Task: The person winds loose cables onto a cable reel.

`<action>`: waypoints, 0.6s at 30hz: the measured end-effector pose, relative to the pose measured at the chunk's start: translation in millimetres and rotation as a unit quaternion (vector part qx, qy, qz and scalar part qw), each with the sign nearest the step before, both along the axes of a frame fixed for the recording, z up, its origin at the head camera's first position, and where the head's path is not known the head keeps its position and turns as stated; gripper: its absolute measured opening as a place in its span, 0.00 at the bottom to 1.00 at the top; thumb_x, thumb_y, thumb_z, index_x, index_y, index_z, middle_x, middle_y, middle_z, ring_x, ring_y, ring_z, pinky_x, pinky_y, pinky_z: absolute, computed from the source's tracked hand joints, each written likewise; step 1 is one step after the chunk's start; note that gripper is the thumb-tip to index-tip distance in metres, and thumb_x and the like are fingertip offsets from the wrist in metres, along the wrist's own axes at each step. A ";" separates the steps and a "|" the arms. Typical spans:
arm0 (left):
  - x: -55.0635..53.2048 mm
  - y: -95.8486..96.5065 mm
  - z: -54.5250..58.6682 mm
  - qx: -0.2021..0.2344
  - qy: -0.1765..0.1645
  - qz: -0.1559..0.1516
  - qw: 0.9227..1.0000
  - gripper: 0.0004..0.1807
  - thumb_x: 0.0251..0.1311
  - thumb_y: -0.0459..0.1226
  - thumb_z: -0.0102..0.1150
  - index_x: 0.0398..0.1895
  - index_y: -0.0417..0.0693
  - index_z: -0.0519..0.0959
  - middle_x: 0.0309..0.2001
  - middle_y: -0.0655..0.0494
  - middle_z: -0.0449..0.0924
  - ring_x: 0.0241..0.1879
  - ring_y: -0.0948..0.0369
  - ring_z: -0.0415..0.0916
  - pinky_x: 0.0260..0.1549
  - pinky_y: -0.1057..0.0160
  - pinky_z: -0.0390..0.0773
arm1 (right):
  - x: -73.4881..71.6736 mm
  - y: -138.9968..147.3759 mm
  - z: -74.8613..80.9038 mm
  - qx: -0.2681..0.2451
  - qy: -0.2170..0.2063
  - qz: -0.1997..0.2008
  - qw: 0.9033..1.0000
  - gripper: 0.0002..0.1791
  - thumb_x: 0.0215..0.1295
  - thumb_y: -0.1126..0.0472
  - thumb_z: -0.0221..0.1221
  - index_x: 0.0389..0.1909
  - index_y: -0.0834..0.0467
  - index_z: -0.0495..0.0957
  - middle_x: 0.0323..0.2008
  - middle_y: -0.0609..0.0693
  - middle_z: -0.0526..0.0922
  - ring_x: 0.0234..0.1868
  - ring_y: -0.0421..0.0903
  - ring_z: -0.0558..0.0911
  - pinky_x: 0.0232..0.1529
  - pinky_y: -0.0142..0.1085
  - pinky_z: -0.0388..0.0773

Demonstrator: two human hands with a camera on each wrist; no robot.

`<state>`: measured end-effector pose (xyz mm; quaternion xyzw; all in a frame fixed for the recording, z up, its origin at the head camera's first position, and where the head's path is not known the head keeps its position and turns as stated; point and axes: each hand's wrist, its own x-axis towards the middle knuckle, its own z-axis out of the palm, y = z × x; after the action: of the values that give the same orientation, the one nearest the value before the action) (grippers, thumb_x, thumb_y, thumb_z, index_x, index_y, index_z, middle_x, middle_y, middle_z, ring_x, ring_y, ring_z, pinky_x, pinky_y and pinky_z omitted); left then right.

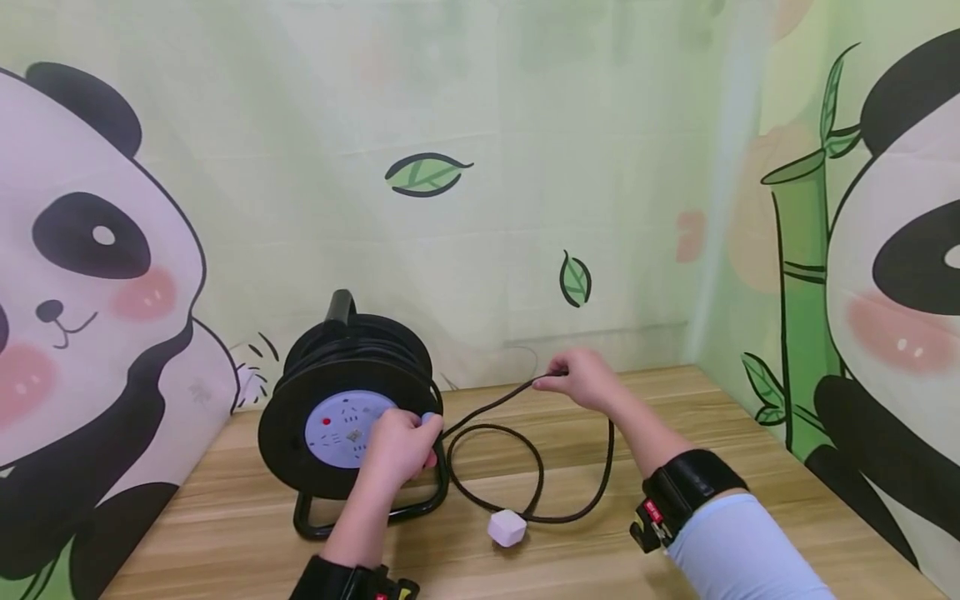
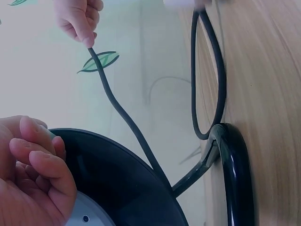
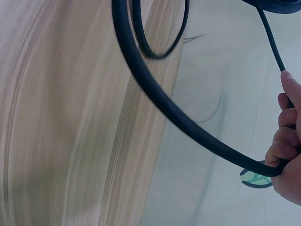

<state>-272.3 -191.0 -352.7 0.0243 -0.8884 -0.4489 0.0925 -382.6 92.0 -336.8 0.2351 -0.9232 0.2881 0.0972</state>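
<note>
A black cable reel [image 1: 277, 442] with a pale blue socket panel [image 1: 318, 429] stands on its tube frame at the left of the table. My left hand [image 1: 401, 446] is at the right side of the reel's front disc, its fingers curled round a small light blue knob [image 1: 428, 416] that they mostly hide. Further right, my right hand [image 1: 581, 379] grips the black cable [image 1: 487, 406], holding it raised above the tabletop. From the reel the cable runs up to this hand, then drops into a loose loop. A white plug [image 1: 507, 528] at its end lies near the table's front.
The wooden table [image 1: 660, 408] meets a printed backdrop [image 1: 615, 167] with pandas and leaves behind and at the sides. The black frame's foot [image 1: 420, 508] sticks out towards the cable loop. A carry handle [image 1: 341, 307] rises above the reel.
</note>
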 end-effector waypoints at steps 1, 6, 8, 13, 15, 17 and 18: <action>0.4 -0.2 0.5 0.001 0.001 -0.001 1.000 0.21 0.60 0.45 0.51 0.13 0.43 0.73 0.12 0.49 0.76 0.09 0.59 0.66 0.10 0.65 0.61 | -0.5 1.3 0.5 -0.001 0.003 -0.001 1.000 0.16 0.59 0.48 0.66 0.22 0.56 0.78 0.20 0.45 0.75 0.22 0.43 0.70 0.24 0.37 0.68; 1.1 -0.5 1.4 0.004 0.001 -0.004 1.000 0.21 0.60 0.46 0.51 0.13 0.43 0.73 0.13 0.46 0.77 0.09 0.60 0.65 0.09 0.66 0.60 | -5.0 9.4 1.2 -0.025 0.006 -0.019 1.000 0.13 0.60 0.50 0.66 0.26 0.56 0.79 0.25 0.47 0.79 0.27 0.45 0.74 0.28 0.40 0.72; 1.0 -0.8 1.0 0.004 0.002 -0.003 1.000 0.21 0.60 0.46 0.51 0.13 0.43 0.73 0.14 0.46 0.77 0.08 0.60 0.65 0.09 0.66 0.60 | -6.8 13.4 1.3 -0.036 0.002 -0.033 0.999 0.13 0.60 0.50 0.65 0.28 0.56 0.79 0.26 0.48 0.79 0.28 0.46 0.74 0.30 0.40 0.73; 0.6 -1.3 -0.2 0.003 0.006 -0.001 1.000 0.21 0.60 0.46 0.51 0.13 0.43 0.73 0.11 0.51 0.76 0.08 0.59 0.65 0.08 0.66 0.60 | -8.9 24.8 1.8 -0.044 -0.003 -0.064 0.997 0.14 0.60 0.49 0.65 0.27 0.56 0.77 0.27 0.49 0.78 0.28 0.47 0.73 0.28 0.40 0.72; 0.4 -1.3 -0.5 0.004 0.007 0.000 1.000 0.21 0.59 0.46 0.52 0.13 0.44 0.73 0.10 0.53 0.75 0.08 0.59 0.65 0.08 0.66 0.60 | -9.6 29.3 1.9 -0.042 -0.002 -0.069 0.997 0.15 0.60 0.49 0.65 0.27 0.57 0.77 0.26 0.50 0.78 0.26 0.46 0.73 0.26 0.39 0.71; 0.1 -1.3 -0.9 0.005 0.010 0.000 1.000 0.21 0.59 0.46 0.52 0.12 0.44 0.73 0.09 0.54 0.74 0.08 0.59 0.65 0.08 0.66 0.60 | -10.1 33.6 1.9 -0.035 0.002 -0.084 0.996 0.17 0.60 0.47 0.65 0.27 0.57 0.76 0.25 0.50 0.77 0.25 0.46 0.72 0.24 0.38 0.69; 0.1 -1.3 -0.9 0.006 0.010 0.000 1.000 0.21 0.59 0.46 0.52 0.12 0.44 0.73 0.09 0.54 0.74 0.08 0.59 0.65 0.08 0.66 0.60 | -10.3 35.6 1.9 -0.032 0.002 -0.091 0.995 0.17 0.59 0.47 0.65 0.27 0.57 0.75 0.25 0.50 0.76 0.24 0.47 0.72 0.23 0.38 0.69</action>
<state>-272.2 -192.3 -353.6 0.0201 -0.8848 -0.4543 0.1012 -392.9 127.6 -335.0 0.1477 -0.9306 0.3074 0.1327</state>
